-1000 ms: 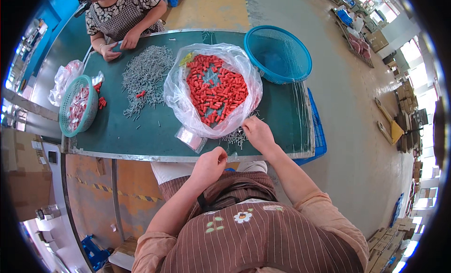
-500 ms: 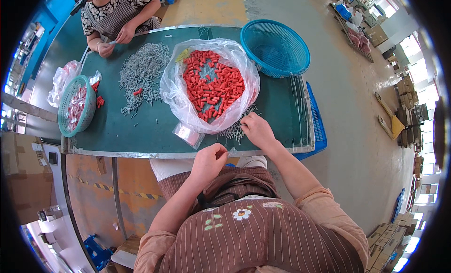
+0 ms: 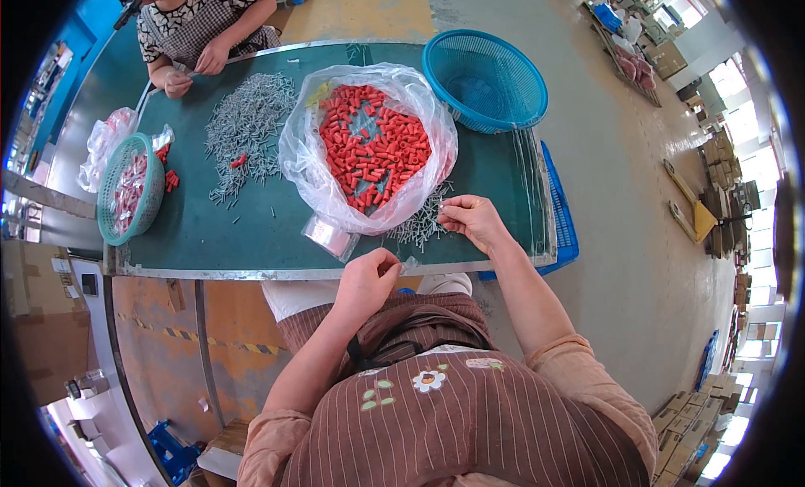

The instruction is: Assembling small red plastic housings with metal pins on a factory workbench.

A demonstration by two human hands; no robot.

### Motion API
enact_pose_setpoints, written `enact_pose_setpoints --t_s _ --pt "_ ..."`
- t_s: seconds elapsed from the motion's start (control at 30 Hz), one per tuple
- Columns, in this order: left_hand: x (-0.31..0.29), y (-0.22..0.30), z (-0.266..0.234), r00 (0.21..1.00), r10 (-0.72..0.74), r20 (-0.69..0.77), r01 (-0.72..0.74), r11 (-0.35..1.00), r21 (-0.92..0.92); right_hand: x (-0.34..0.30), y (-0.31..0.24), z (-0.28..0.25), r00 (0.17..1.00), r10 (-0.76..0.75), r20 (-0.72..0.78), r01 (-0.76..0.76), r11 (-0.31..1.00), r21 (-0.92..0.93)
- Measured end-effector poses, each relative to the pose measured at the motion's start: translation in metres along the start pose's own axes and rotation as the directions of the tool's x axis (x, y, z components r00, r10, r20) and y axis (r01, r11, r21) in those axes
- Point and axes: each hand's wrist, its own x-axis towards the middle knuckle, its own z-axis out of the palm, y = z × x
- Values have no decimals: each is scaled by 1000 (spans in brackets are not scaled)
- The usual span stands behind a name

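At the table's near edge my left hand (image 3: 367, 279) is closed, thumb and fingers pinching a small clear plastic bag (image 3: 409, 264). My right hand (image 3: 476, 222) is just above the right end of a pile of grey screws (image 3: 415, 229), its fingertips pinched together; whatever is in them is too small to name. In front of my hands a large translucent plastic bag (image 3: 300, 151) lies opened out, with many red plastic plugs (image 3: 394, 143) inside. Beside its near side rests a stack of clear small bags (image 3: 330, 237).
A larger heap of grey screws (image 3: 247, 122) lies left on the green table (image 3: 189, 227). A pale green basket (image 3: 151, 206) of filled packets stands far left, a blue basket (image 3: 528, 84) at the back right. Across the table, a co-worker's hands (image 3: 178, 84) hold something small.
My right hand has lifted slightly from the screw pile and turned, its fingertips pinched. My left hand stays at the table edge with the small bag. The whole view has shifted a little.
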Motion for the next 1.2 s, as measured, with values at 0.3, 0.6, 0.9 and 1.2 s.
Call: enact_pose_setpoints --t_s 0.3,0.6,0.9,1.2 --pt "12 -2 2 993 75 -87 -74 997 19 -13 -16 1 999 46 16 -47 996 74" --pt "22 14 2 998 -16 -53 12 997 -77 -19 -22 1 1000 25 15 -27 993 117" --pt "31 29 7 997 -55 -49 50 993 -109 -16 -25 2 993 -112 -49 99 971 -216" --pt "45 32 10 989 -97 -109 100 995 29 -35 -36 11 964 -265 -6 253 927 -278"
